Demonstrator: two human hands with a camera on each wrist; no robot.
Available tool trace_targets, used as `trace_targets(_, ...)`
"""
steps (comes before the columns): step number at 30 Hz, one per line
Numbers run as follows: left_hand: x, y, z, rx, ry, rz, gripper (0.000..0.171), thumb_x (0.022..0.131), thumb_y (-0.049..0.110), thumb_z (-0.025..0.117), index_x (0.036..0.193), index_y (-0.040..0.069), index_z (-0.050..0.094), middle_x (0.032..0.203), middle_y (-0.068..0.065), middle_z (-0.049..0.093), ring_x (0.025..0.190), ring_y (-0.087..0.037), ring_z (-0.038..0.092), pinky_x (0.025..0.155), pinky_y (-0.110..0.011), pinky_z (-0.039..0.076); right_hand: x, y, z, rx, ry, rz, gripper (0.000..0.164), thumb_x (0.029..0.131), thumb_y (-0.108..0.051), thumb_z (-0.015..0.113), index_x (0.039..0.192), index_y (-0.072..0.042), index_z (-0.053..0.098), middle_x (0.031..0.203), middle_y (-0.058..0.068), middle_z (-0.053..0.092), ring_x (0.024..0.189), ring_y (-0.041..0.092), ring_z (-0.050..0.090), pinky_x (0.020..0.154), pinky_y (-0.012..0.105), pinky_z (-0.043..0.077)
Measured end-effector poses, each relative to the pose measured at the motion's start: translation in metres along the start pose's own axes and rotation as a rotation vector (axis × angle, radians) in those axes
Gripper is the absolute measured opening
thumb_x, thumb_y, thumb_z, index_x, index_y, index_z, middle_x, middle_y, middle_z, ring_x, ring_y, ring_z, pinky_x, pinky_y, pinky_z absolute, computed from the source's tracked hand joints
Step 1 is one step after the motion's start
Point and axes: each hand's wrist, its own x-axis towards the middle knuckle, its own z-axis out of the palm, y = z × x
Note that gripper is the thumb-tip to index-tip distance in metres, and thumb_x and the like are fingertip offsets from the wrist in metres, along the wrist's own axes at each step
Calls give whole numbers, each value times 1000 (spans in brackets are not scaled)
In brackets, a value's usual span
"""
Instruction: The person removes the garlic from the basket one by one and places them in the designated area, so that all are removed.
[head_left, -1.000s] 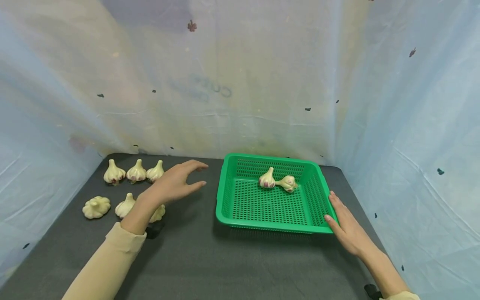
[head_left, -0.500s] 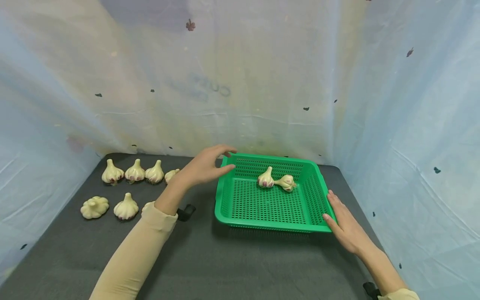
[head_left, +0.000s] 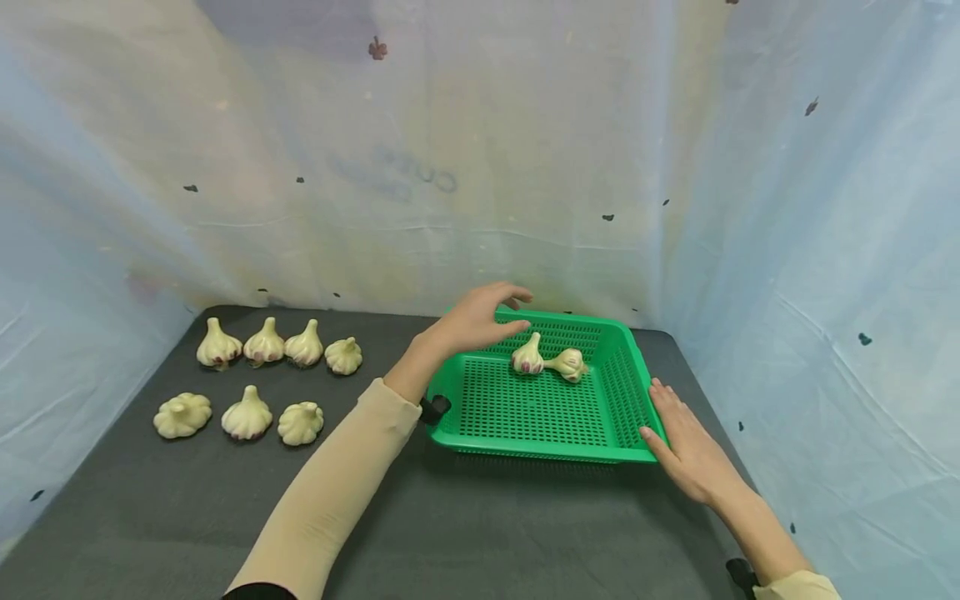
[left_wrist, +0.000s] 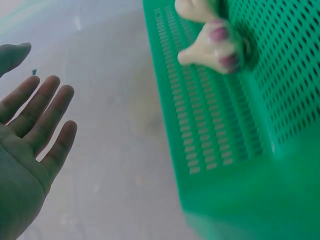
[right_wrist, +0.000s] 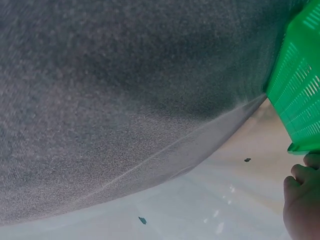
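Note:
In the head view a green plastic basket [head_left: 540, 450] holds two garlic bulbs, an upright one [head_left: 528, 354] and one lying on its side [head_left: 569, 364]. My left hand [head_left: 476, 319] hovers over the basket's back left corner with nothing in it, its fingers spread and slightly bent. The left wrist view shows that palm [left_wrist: 22, 150] apart from the basket wall [left_wrist: 200, 125]. At the basket's right rim, my right hand [head_left: 693, 450] rests its fairly straight fingers along the edge. In the right wrist view only part of the right hand [right_wrist: 305, 200] shows, beside the basket [right_wrist: 300, 85].
Several garlic bulbs sit on the dark table [head_left: 525, 533] at the left: a back row with a bulb [head_left: 264, 342] and a front row with another bulb [head_left: 247, 414]. Pale plastic sheeting [head_left: 450, 150] hangs behind and at both sides.
My left hand has moved right, from above the garlic bulbs at the left to over the basket, uncovering bulbs on the table. My right hand has stayed at the basket's right rim.

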Motion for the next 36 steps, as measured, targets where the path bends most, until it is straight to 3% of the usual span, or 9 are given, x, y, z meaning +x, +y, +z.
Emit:
trace_targets(8,36,-2,32,-50,-60,-46,51,103,28,68,150,13,54,149,-3,57,135,-23,55,106,-40,50,-3,0,2,21,-1,18,70,111,-30,49,166,-2,16,171,22,16,158,42,12,128,29,-1)
trace_targets(14,53,-21,49,-104,-67,-97,49,103,23,68,149,12,54,149,-7,57,135,-25,55,106,-41,49,-2,0,3,36,3,21,71,111,-29,50,166,-2,15,172,21,16,158,41,13,130,39,4)
trace_targets(17,55,-32,57,-135,-62,-122,48,102,20,70,147,10,56,148,-10,58,132,-28,56,105,-41,50,-2,0,4,37,7,19,71,111,-29,50,167,-3,15,171,21,16,159,40,12,129,42,6)
trace_targets(24,50,-52,71,-129,-114,-221,49,101,22,72,146,11,57,146,-6,59,132,-26,58,104,-40,52,-3,0,5,45,13,16,71,111,-28,51,167,-4,15,171,21,17,159,38,12,129,32,2)
trace_targets(30,49,-58,74,-80,-158,-261,52,99,20,74,148,10,56,145,-7,60,129,-25,58,102,-39,52,-2,-1,3,53,20,4,70,111,-27,50,166,-3,16,172,21,16,158,43,14,128,28,0)
trace_targets(36,48,-62,77,-31,-246,-277,57,97,18,77,149,12,56,147,-8,59,130,-26,58,102,-39,52,0,-1,2,49,24,-5,69,111,-26,50,166,-1,17,171,23,18,159,40,13,127,26,0)
